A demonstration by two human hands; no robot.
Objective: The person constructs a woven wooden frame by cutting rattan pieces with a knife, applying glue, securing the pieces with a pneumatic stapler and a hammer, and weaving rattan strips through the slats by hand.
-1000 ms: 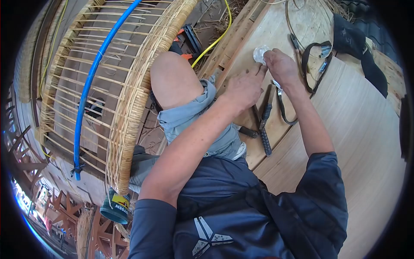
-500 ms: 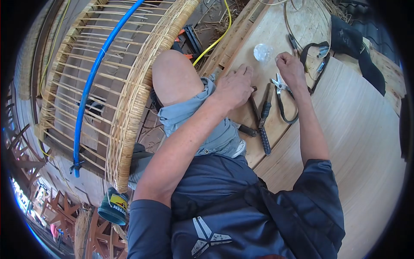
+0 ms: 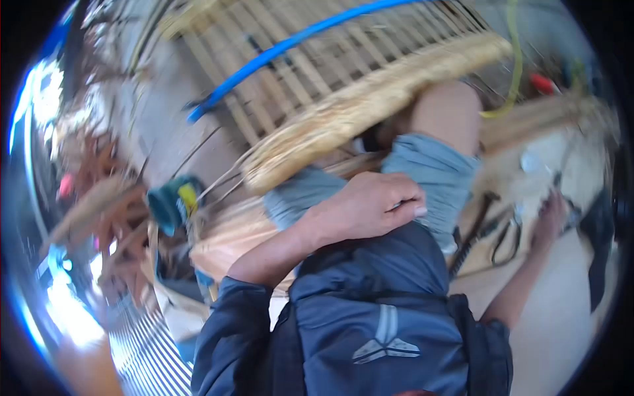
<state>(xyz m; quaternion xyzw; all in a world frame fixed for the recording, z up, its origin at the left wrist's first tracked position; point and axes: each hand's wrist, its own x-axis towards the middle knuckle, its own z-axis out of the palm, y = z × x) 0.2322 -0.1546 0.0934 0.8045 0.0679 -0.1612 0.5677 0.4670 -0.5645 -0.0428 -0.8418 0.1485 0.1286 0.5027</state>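
Observation:
My left hand (image 3: 380,201) is above my lap, its fingers curled in with the thumb against them. Whatever lies inside it, if anything, is hidden. To the right my right hand (image 3: 551,214) is over the board, smeared by motion, so its fingers cannot be made out. Beside it lie hand shears (image 3: 508,241) with dark handles. A dark hammer-like tool (image 3: 485,208) and a tool with a ribbed dark grip (image 3: 459,261) lie nearer my thigh. A small clear object (image 3: 530,162) sits beyond the right hand.
A woven rattan frame (image 3: 370,109) with thin slats and a blue tube (image 3: 277,49) across it stands before my knees. A green container (image 3: 168,204) with a yellow label is at the left. Brown wooden pieces (image 3: 99,165) are piled behind it. Dark cloth (image 3: 598,244) lies far right.
My view has swung to the left and is blurred. My left hand has left the board beside the tools and come back over my lap, its fingers now curled. My right hand stays over the board.

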